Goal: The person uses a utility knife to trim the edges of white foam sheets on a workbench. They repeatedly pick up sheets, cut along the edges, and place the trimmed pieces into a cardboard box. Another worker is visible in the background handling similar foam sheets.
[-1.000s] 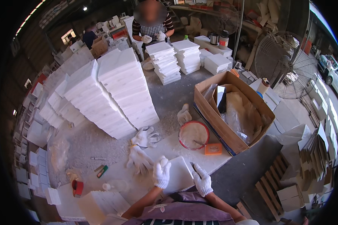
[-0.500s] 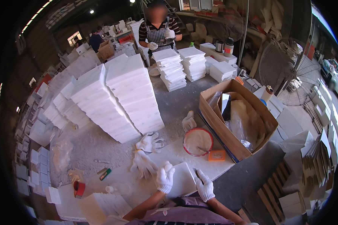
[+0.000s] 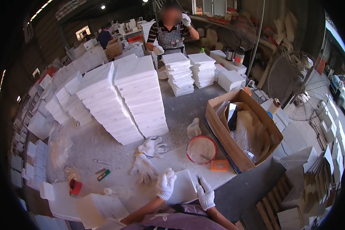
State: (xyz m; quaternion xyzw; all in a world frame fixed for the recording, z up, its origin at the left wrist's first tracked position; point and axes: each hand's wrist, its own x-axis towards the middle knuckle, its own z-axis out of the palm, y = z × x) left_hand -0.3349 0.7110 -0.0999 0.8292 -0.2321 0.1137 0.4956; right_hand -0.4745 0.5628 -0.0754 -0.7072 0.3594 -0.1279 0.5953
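A pale rectangular tile [image 3: 184, 186] lies flat on the near part of the table, between my two gloved hands. My left hand [image 3: 165, 185] is at its left edge, fingers curled in and pressed together; whatever they hold, if anything, is hidden. Just off the tile's right edge, my right hand [image 3: 206, 196] has its fingers stretched out and holds nothing. Left of my left hand lie empty white work gloves [image 3: 145, 168]. Beyond the tile is a red-rimmed bowl [image 3: 201, 150] of pale paste or powder with a tool in it, next to an orange box [image 3: 219, 165].
Tall stacks of white slabs [image 3: 140, 96] stand left of centre. An open cardboard box [image 3: 253, 157] with plastic and paper is at right. A green cutter [image 3: 103, 175] and red tape roll [image 3: 75, 188] lie at left. A person [image 3: 171, 36] stands across the table behind tile stacks [image 3: 178, 73].
The view has tilted slightly, so the scene sits a little lower. The person opposite has raised one gloved hand towards the head. My hands keep nearly the same pose beside the tile.
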